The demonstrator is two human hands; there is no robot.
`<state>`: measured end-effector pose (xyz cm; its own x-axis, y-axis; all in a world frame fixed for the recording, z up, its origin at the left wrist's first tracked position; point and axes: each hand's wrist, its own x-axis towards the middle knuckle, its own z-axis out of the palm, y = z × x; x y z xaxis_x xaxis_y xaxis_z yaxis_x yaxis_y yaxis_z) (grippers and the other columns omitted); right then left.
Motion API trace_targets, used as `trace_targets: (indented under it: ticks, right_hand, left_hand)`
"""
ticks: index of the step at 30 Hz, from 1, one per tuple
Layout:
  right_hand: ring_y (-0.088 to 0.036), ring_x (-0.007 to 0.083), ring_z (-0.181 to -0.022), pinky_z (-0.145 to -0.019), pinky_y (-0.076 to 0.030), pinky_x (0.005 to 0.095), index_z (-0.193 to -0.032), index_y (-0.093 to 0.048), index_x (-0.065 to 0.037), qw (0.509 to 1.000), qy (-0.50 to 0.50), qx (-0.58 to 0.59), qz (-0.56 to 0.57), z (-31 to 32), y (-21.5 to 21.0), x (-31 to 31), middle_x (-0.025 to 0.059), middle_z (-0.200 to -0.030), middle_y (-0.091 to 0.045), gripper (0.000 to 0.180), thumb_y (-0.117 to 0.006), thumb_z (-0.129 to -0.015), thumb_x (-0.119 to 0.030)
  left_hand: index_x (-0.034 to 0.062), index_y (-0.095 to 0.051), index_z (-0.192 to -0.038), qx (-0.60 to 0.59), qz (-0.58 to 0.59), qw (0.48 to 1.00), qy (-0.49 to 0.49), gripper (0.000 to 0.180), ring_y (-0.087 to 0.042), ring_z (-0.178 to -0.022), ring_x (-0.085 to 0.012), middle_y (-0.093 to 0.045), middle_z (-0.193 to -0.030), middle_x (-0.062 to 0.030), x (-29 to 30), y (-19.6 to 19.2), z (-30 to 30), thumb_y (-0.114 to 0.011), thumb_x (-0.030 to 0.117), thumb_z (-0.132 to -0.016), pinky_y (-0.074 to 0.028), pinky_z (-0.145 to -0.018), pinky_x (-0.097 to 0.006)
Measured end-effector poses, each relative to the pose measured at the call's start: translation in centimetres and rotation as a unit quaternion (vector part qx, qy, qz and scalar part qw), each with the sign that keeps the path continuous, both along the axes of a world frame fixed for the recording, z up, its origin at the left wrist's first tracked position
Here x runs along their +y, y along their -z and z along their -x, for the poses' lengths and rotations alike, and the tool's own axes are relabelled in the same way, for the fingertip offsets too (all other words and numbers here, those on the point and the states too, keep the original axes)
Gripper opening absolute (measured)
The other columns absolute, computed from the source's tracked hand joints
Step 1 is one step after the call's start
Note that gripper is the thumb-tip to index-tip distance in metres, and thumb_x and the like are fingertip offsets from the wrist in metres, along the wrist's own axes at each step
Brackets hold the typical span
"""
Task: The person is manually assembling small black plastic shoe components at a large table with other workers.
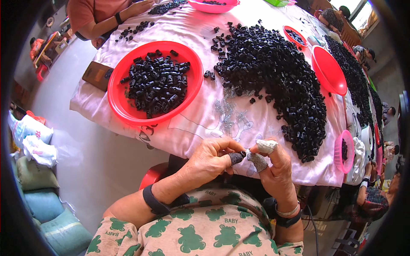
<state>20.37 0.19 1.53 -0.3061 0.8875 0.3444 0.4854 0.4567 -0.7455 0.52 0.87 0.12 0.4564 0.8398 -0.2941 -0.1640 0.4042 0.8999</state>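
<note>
My left hand (209,157) is closed in a pinch on a small black plastic part (243,153), with a dark cover on one fingertip. Fingertip to fingertip with it, my right hand (276,168) pinches something too small to make out; pale cloth covers wrap its thumb and a finger. Both hands are above the near edge of the table. Just beyond them lies a scatter of small silvery springs (228,113) on the pink tablecloth (183,136). A large heap of black plastic parts (273,77) spreads from beyond the springs round to the right.
A red basin (113,91) of black cylindrical pieces stands left, beside a brown phone (97,76). Another red basin (329,70) and a pink basket (347,151) are right. A co-worker's arm (106,27) reaches over the far left edge. Stuffed sacks (38,175) lie on the floor.
</note>
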Motion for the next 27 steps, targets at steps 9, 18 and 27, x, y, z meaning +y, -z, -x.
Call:
trace_targets:
  ticks: [9, 18, 27]
  right_hand:
    - [-0.063, 0.0332, -0.080, -0.070, -0.051, 0.0373, -0.100, -0.063, -0.004, 1.000, -0.015, -0.017, -0.016, 0.3, -0.3, -0.3, 0.0151, -0.090, -0.060, 0.038, -0.058, -0.066, 0.013]
    - [-0.064, 0.0259, -0.083, -0.071, -0.051, 0.0318, -0.106, -0.069, -0.006, 0.997, -0.016, -0.052, -0.057, 1.0, -0.8, -0.8, 0.0121, -0.094, -0.062, 0.041, -0.059, -0.071, 0.013]
    - [-0.064, 0.0270, -0.085, -0.074, -0.052, 0.0330, -0.113, -0.066, -0.002, 1.000, -0.003, 0.031, 0.003, 1.0, -0.4, -1.0, 0.0131, -0.095, -0.062, 0.043, -0.061, -0.073, 0.013]
  left_hand:
    - [0.0038, -0.067, -0.109, 0.022, -0.024, 0.999, 0.002, 0.019, -0.056, -0.066, -0.0024, -0.062, -0.079, 0.0035, -0.1, 0.2, -0.1, -0.062, 0.012, -0.092, -0.044, -0.057, -0.017]
    - [0.0031, -0.067, -0.106, 0.013, -0.027, 1.000, -0.009, 0.017, -0.057, -0.066, -0.0029, -0.063, -0.079, 0.0019, -0.2, -0.1, -0.1, -0.062, 0.011, -0.092, -0.044, -0.056, -0.017]
    - [0.0036, -0.067, -0.106, -0.063, 0.018, 0.997, -0.030, 0.019, -0.058, -0.066, -0.0041, -0.064, -0.084, 0.0015, 0.0, -0.3, 0.1, -0.062, 0.016, -0.093, -0.044, -0.057, -0.018]
